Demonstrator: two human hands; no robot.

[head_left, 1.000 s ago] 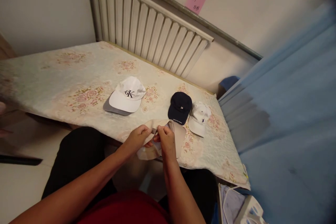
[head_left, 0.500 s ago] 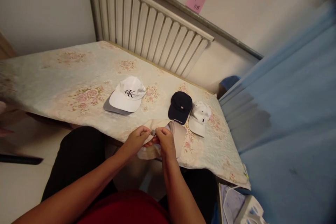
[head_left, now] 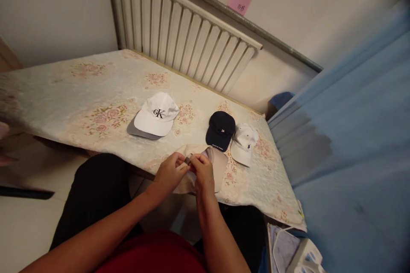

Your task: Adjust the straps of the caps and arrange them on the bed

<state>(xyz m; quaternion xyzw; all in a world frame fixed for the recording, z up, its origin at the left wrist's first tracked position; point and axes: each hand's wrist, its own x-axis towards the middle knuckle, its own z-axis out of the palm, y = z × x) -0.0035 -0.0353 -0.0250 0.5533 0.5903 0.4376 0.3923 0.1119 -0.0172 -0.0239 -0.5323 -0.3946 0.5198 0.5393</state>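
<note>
A beige cap (head_left: 220,171) lies at the table's front edge, its visor to the right and its inside partly showing. At its strap, my left hand (head_left: 168,171) pinches with thumb and fingers beside a small metal-looking buckle (head_left: 187,161). From the other side, my right hand (head_left: 204,173) is closed on the same strap, fingertips almost meeting the left ones. My fingers hide much of the strap. Just beyond the beige cap sits a navy cap (head_left: 221,129), with a white cap with a small dark logo (head_left: 245,143) touching its right side.
On the left of the flower-patterned table cover (head_left: 64,106) stands a white cap with a grey visor underside (head_left: 157,115). A radiator (head_left: 188,36) runs behind the table. A blue curtain (head_left: 349,149) hangs at right, above a white device (head_left: 306,256).
My left hand has shifted slightly right and turned over the strap, closer to my right hand. The buckle has tilted between the fingers. The other caps stay put.
</note>
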